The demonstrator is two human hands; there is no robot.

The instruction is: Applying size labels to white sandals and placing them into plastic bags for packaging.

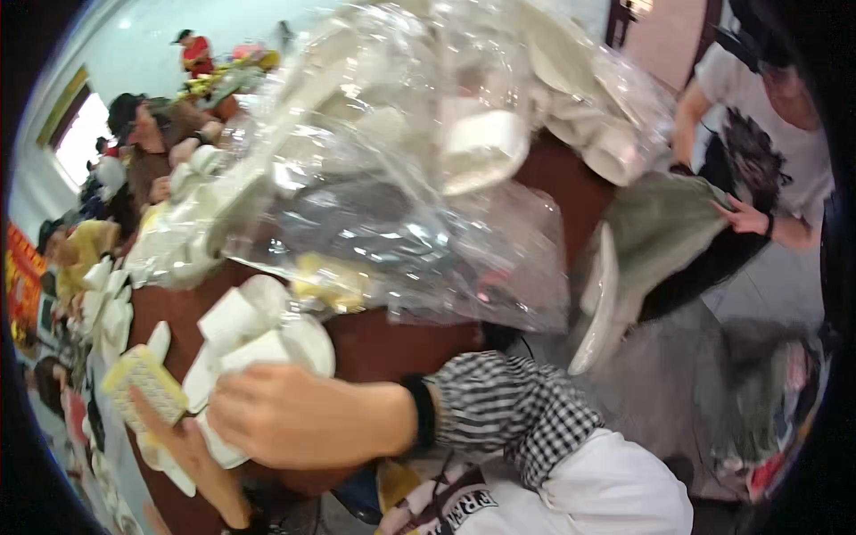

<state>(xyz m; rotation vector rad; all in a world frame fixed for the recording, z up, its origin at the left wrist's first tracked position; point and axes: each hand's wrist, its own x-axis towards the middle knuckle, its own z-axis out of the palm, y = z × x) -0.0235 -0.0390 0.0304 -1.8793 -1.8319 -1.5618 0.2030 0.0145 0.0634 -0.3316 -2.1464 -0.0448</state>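
My left hand (192, 455) is at the lower left, holding a pale yellow sheet (147, 382) with rows of small printed marks. One finger lies along the sheet's face. Beside it, my right hand (290, 415) reaches across from the right, palm down and fingers curled, over white slippers (234, 321) on the brown table (392, 343). The right fingertips are blurred and partly hidden, so what they pinch does not show. More flat white slipper shapes (165, 464) lie under and around the left hand.
Clear plastic bags (357, 196) of white slippers heap up across the table; one holds dark grey items. At right, a person (758, 134) grips a grey-green sack (664, 223). Other people (147, 134) line the left side. A pile of bags (785, 419) lies low at the right.
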